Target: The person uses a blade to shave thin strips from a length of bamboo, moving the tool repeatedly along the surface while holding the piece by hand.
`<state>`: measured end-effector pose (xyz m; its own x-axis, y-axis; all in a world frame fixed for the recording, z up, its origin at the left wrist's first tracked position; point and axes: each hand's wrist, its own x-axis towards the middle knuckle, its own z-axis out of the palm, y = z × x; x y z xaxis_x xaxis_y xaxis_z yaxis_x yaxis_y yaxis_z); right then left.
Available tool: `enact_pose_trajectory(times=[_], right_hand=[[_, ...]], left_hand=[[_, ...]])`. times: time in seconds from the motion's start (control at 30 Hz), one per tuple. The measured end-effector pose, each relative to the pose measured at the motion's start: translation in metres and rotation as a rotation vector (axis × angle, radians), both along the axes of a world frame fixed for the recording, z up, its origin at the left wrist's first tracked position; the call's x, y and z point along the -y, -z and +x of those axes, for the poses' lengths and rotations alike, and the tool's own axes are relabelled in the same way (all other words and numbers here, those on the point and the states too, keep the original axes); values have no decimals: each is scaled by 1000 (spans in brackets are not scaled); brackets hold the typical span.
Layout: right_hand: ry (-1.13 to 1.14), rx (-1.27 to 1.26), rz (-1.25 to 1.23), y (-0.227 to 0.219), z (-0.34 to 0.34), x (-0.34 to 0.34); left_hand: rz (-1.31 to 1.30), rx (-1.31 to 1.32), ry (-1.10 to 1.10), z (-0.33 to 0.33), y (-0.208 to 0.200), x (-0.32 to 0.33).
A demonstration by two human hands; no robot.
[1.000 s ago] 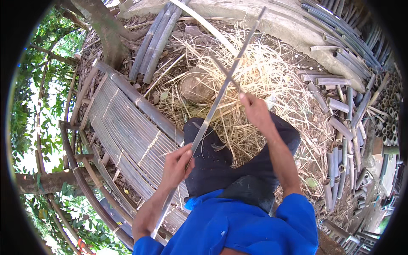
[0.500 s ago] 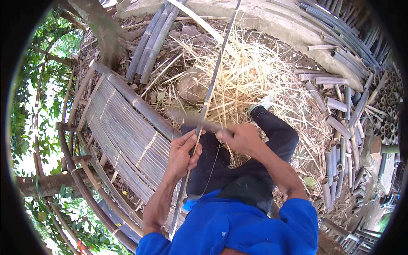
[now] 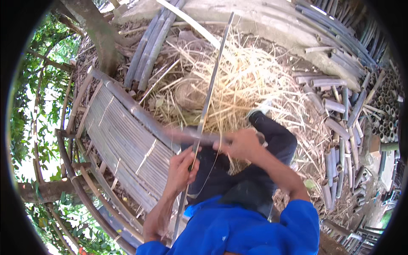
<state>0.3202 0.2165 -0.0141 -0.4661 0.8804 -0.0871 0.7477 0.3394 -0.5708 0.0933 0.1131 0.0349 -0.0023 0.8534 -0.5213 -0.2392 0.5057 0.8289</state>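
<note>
Currently two hands are working above two dark-trousered legs (image 3: pixel 216 172). The left hand (image 3: pixel 182 168) is pinching one long strip (image 3: pixel 211 85), slanting up over one pile of shavings (image 3: pixel 259 80). The right hand (image 3: pixel 244 143) is gripping one knife (image 3: pixel 212 139), its blurred blade crossing the strip; contact cannot be told. One slatted bench (image 3: pixel 123 131) is standing leftward, three poles (image 3: pixel 151 46) lying beyond.

bright daylight on shavings (image 3: pixel 255 63), blurred right hand (image 3: pixel 243 144), dark fisheye rim
</note>
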Motion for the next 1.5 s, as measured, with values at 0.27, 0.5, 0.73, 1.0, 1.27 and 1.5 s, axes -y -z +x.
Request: enact_pose_trajectory(times=[0.27,0.5,0.73,1.0,1.27,1.5], right_hand=[[7,92,64,22,16,-22],[253,59,-171,8,32,-75],[705,74,-39,31,153,-186],[404,-68,-67,27,38,-72],[-137,-142,172,5,-19,32],[-135,-47,192,11,-23,27]], left_hand=[[-51,-142,114,-10,5,40],[19,-427,96,-23,-2,90],[-115,-326,81,-39,-14,170],[-31,-205,166,-26,3,85],[-44,-129,117,-1,12,12],[0,-63,60,-10,7,24]])
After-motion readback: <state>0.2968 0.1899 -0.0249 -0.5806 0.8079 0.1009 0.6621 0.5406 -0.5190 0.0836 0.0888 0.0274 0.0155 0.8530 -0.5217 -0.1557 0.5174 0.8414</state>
